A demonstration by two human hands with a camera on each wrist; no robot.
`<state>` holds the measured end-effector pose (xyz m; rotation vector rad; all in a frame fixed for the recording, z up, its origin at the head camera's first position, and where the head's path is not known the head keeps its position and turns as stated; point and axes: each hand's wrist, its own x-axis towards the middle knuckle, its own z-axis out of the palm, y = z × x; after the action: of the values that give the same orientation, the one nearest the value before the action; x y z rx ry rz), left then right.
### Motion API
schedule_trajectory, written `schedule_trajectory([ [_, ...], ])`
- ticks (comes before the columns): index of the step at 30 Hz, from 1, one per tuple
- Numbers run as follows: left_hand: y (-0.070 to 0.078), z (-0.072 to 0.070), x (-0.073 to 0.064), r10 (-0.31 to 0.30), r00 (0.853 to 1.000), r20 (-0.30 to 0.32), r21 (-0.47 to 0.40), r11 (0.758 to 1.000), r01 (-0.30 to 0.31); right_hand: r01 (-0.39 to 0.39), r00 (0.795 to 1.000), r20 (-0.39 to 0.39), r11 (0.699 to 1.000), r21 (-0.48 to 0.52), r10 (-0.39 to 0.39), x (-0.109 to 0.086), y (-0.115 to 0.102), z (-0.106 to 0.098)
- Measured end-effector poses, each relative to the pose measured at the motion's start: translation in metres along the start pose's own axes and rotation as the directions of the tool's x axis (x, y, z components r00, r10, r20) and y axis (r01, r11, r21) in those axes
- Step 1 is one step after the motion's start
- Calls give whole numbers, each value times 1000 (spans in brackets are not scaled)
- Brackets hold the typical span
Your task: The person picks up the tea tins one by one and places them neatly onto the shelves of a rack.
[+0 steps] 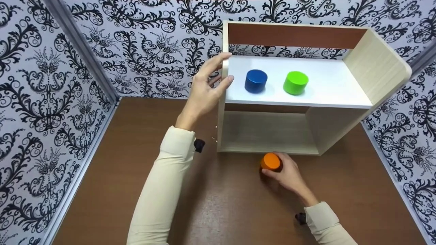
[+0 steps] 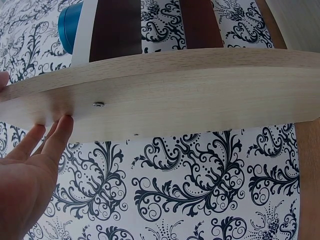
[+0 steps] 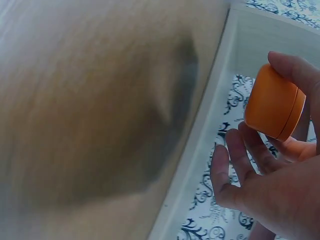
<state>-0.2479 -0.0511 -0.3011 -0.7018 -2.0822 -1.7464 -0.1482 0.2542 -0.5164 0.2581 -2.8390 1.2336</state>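
Note:
My left hand grips the left side panel of a small wooden shelf unit. In the left wrist view its fingertips press the outer face, with the thumb at the panel's edge. My right hand holds a small round orange jar between thumb and fingers, just in front of the unit's lower edge. A seam runs round the orange jar in the right wrist view. On the white upper shelf stand a blue round jar and, to its right, a green one.
The lower compartment opens toward me, with a pale wood floor. The unit's right side panel slants outward in the head view. Brown tabletop lies in front. Black-and-white patterned walls stand behind and on both sides.

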Motion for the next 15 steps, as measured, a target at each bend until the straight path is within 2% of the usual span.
schedule_trajectory([
  [15,0,-1,-1,2,1000,-3,2,1000,-2,67,996,-65,998,-5,-67,-6,-27,-25],
])
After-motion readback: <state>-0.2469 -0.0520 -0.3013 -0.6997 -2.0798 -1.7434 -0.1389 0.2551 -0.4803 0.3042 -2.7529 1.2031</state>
